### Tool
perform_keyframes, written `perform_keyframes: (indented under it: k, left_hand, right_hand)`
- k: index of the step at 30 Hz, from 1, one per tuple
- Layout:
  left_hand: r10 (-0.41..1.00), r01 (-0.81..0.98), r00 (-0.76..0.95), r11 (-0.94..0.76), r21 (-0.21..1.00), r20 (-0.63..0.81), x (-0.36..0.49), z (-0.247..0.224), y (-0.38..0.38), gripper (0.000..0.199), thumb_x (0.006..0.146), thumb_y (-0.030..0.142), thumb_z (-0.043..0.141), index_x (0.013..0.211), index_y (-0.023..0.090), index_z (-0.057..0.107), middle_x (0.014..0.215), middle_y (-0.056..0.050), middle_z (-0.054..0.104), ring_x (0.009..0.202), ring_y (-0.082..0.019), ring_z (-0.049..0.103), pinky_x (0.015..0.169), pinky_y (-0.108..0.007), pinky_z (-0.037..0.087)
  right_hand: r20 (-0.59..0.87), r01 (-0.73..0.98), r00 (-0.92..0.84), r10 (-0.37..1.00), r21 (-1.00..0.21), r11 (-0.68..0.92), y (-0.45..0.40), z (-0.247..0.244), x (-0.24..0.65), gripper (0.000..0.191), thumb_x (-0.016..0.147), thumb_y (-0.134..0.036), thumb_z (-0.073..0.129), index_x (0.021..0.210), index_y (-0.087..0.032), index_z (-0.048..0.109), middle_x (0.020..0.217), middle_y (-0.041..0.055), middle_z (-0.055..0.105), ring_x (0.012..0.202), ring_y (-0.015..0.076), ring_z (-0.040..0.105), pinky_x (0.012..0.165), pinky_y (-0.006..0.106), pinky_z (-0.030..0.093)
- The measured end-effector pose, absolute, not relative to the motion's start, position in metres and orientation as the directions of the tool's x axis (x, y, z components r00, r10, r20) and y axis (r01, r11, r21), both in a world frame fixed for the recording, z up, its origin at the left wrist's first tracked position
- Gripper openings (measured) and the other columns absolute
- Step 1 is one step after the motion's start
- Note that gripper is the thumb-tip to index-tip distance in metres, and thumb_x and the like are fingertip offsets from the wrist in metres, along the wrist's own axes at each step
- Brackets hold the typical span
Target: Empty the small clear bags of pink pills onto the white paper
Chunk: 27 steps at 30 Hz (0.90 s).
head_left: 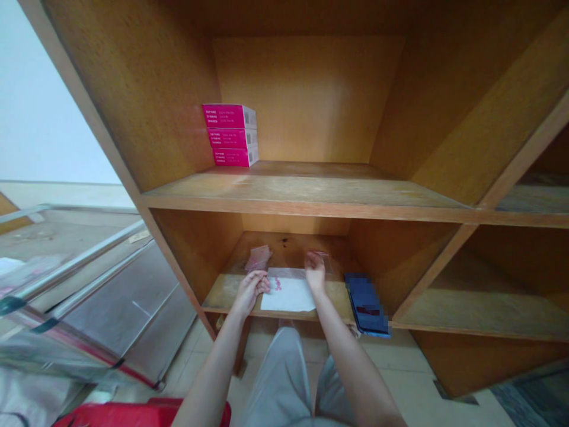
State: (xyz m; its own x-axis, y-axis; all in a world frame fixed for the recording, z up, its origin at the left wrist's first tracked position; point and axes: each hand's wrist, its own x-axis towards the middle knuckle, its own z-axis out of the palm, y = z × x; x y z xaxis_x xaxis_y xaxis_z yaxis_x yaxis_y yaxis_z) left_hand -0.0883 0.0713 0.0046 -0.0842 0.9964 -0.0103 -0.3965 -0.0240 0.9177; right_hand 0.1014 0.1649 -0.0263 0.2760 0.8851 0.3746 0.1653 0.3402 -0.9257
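On the lower wooden shelf lies a white sheet (291, 296) with pink marks at its upper left and a clear strip along its far edge. My left hand (254, 289) is at the left edge of the sheet, its fingers curled together; whatever they hold is too small to make out. Just beyond that hand sits a small pile of clear plastic bags (258, 258) with a pinkish tint. Past the sheet's far right corner, my right hand (315, 270) has its fingers closed at a clear plastic bag (328, 262) with a pink line; the fingertips are partly hidden.
Three pink boxes (233, 136) are stacked on the upper shelf (311, 184), at the left. A dark blue flat object (367, 305) overhangs the lower shelf's front edge at the right. Left of the cabinet stands a metal-framed rack (111, 290); something red (133, 413) is below.
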Motion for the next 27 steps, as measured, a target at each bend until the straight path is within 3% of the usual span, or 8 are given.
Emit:
perform_keyframes:
  k: [7, 15, 27]
  left_hand:
    - [0.997, -0.296, -0.064, -0.052, 0.954, 0.035, -0.085, 0.003, 0.070, 0.027, 0.067, 0.035, 0.061, 0.079, 0.012, 0.055, 0.060, -0.003, 0.062, 0.047, -0.011, 0.057, 0.050, -0.023, 0.046]
    - [0.992, -0.109, -0.090, -0.095, 0.990, 0.085, -0.077, 0.004, 0.071, 0.023, 0.070, 0.034, 0.058, 0.075, 0.012, 0.054, 0.057, -0.003, 0.062, 0.045, -0.011, 0.057, 0.048, -0.022, 0.045]
    - [0.990, -0.038, -0.072, -0.127, 0.991, 0.124, -0.078, -0.002, 0.075, 0.023, 0.073, 0.035, 0.055, 0.077, 0.012, 0.054, 0.058, -0.002, 0.062, 0.047, -0.012, 0.057, 0.049, -0.022, 0.044]
  right_hand:
    - [0.315, 0.122, 0.227, 0.922, -0.948, 0.294, 0.150, -0.032, 0.077, 0.024, 0.068, -0.020, 0.046, 0.087, -0.017, 0.060, 0.092, 0.0063, 0.063, 0.084, 0.0169, 0.058, 0.081, 0.032, 0.044]
    - [0.311, 0.187, 0.207, 0.927, -0.943, 0.275, 0.148, -0.035, 0.080, 0.027, 0.066, -0.018, 0.046, 0.088, -0.017, 0.061, 0.093, 0.0072, 0.064, 0.087, 0.0180, 0.058, 0.084, 0.033, 0.042]
    - [0.336, 0.236, 0.187, 0.923, -0.928, 0.290, 0.146, -0.036, 0.080, 0.027, 0.068, -0.017, 0.045, 0.089, -0.016, 0.061, 0.095, 0.0087, 0.064, 0.088, 0.0190, 0.058, 0.086, 0.034, 0.042]
